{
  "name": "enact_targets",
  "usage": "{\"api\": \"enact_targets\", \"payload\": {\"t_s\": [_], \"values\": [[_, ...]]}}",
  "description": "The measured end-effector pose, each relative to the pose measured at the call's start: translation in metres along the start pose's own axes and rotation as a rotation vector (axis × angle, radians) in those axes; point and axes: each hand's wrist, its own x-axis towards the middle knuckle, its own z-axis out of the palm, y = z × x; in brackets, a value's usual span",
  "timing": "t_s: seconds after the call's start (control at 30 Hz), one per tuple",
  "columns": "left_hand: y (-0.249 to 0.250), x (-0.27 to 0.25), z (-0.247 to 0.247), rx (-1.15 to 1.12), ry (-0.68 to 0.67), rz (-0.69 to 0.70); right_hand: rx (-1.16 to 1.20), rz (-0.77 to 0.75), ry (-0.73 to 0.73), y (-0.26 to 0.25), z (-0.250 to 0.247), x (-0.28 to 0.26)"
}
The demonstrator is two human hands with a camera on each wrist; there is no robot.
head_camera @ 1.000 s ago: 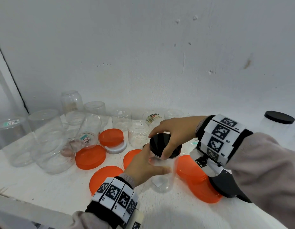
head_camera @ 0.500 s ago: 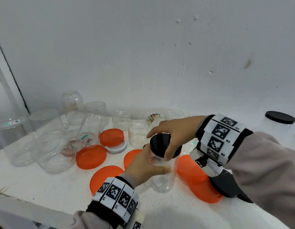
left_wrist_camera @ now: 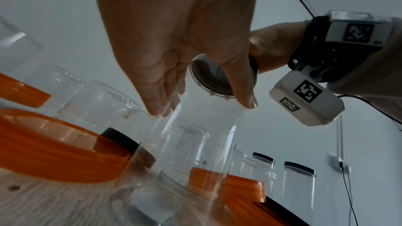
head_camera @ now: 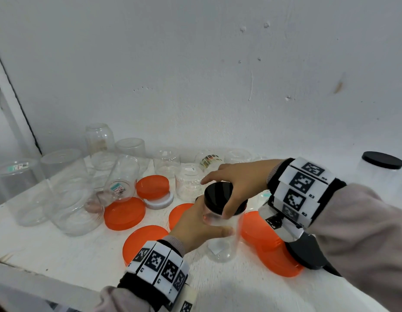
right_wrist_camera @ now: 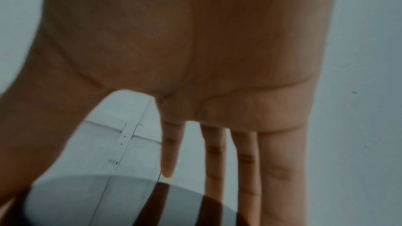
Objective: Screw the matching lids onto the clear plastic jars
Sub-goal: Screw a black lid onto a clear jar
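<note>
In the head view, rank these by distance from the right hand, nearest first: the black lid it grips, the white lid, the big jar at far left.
1. Black lid: under the right hand, gripped by it.
2. White lid: left of the hands, under an orange lid.
3. Big jar: far left edge of the shelf.

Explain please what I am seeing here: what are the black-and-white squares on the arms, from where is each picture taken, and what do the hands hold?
There is no machine: a person works with bare hands. The patterned bands are marker straps carrying wrist cameras. One picture comes from a head camera looking down; the other two look along each hand. The left hand grips a clear jar standing on the white shelf. The right hand grips the black lid on top of that jar. Around lie orange lids, one white lid and many uncapped clear jars. At the right a jar already wears a black lid.
</note>
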Motion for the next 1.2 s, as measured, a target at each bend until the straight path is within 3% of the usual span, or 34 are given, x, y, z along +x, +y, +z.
{"api": "enact_targets", "payload": {"t_s": [0.13,0.33,0.47,0.57,0.83,1.07,1.2], "values": [[0.0,0.0,0.0,-0.002,-0.001,0.002,0.003,-0.033,0.059,0.002,0.001,0.0],[0.001,-0.002,0.0,-0.004,-0.005,-0.013,-0.052,0.086,0.083,-0.003,0.006,0.004],[0.003,-0.001,0.0,0.014,-0.003,-0.012,0.026,-0.001,0.008,0.0,0.0,0.0],[0.003,-0.001,0.0,0.009,0.002,-0.011,0.02,-0.033,0.038,0.002,-0.001,0.0],[0.002,-0.002,0.0,0.019,0.005,-0.014,-0.063,0.104,0.133,-0.003,0.014,0.005],[0.004,-0.002,0.0,0.037,0.009,-0.003,-0.001,-0.02,0.06,-0.002,0.004,-0.002],[0.003,-0.002,-0.001,0.032,0.007,-0.004,-0.037,0.042,0.122,-0.004,0.008,0.0]]}}
